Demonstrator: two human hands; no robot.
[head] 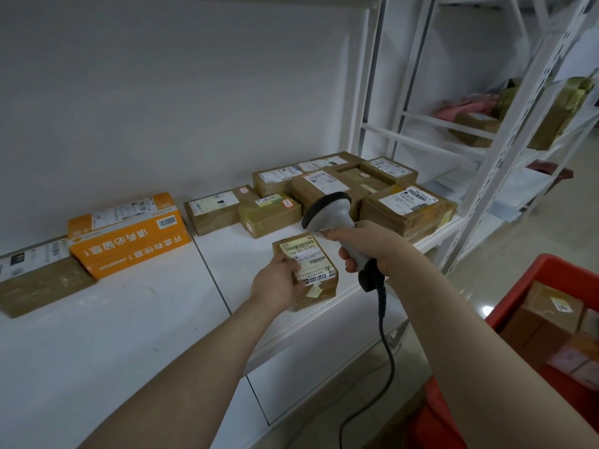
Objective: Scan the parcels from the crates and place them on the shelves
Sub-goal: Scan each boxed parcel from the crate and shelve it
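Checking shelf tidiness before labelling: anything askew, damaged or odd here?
Mostly minor. The orange box lies askew, its print upside down from this view, one end seemingly propped on the flat brown parcel. The small parcel held by the left hand sits angled near the shelf edge. No spills or visible damage.

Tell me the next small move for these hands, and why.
Probably tip the scanner in the right hand down at the barcode label of the small parcel: the left hand holds it label-up on the shelf, and the scanner head sits just beyond it.
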